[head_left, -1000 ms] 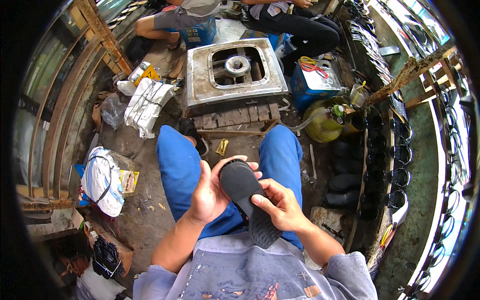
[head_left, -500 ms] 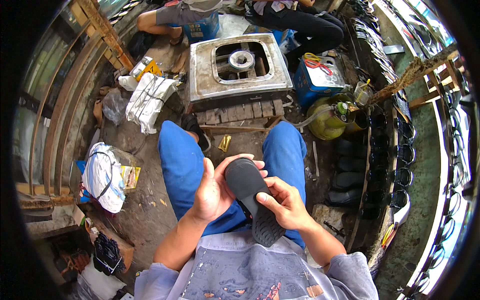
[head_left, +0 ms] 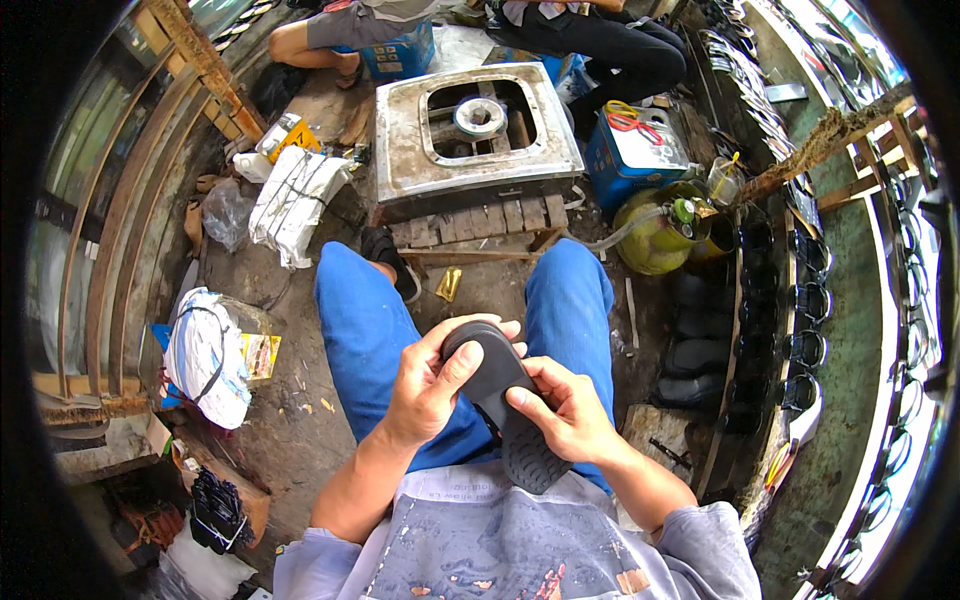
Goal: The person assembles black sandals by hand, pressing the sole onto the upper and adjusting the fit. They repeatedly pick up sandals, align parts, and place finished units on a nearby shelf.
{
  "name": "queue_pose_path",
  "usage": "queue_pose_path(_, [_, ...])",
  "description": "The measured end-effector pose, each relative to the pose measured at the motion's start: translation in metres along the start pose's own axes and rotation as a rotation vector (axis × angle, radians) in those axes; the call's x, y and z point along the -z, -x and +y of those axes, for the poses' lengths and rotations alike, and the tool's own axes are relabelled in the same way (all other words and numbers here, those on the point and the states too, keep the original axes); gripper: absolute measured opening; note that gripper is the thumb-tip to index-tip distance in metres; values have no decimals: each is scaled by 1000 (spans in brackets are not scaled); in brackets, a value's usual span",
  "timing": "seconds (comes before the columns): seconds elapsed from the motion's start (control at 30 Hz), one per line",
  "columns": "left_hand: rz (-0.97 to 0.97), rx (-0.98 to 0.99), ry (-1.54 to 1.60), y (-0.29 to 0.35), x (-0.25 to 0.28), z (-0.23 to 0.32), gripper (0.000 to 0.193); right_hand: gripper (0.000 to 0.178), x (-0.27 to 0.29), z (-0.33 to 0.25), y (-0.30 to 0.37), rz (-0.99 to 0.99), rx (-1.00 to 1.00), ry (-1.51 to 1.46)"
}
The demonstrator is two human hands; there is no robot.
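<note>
A black shoe sole (head_left: pixel 499 375) is held over my lap, its patterned underside facing up. Its rounded upper end lies in my left hand (head_left: pixel 424 390), the thumb pressing on the surface and the fingertips showing past the far edge. My right hand (head_left: pixel 572 415) pinches the sole's right edge near the middle, thumb on top and fingers at the side. The treaded lower end points toward my apron (head_left: pixel 500 540). What lies on the sole's other side is hidden.
A metal-topped stove stand (head_left: pixel 400 135) is ahead, with a green gas cylinder (head_left: pixel 640 245) to its right and a blue tin (head_left: pixel 615 165) bearing scissors. White tied bundles (head_left: pixel 290 205) lie left. Dark soles (head_left: pixel 695 355) line the right. Two people sit beyond the stand.
My left thumb, raised off the sole before, has come down onto its upper end. My right hand keeps its hold, and the sole has barely moved.
</note>
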State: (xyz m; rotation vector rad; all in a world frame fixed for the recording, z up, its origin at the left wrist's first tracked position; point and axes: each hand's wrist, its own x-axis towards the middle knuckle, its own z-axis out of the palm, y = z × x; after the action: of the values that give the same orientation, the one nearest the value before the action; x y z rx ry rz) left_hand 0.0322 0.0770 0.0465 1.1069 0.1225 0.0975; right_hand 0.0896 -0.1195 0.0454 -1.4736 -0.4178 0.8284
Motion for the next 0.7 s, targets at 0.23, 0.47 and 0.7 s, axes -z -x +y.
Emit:
queue_pose_path(0.23, [40,59,167,5,21,-5,56,23,1,-5,13,-65,-160,-8])
queue_pose_path(0.47, [69,172,240,19,45,-14,53,34,-1,12,22,62,-93,348])
queue_pose_path(0.7, [166,96,-80,22,36,-15,30,33,6,14,19,41,-109,353])
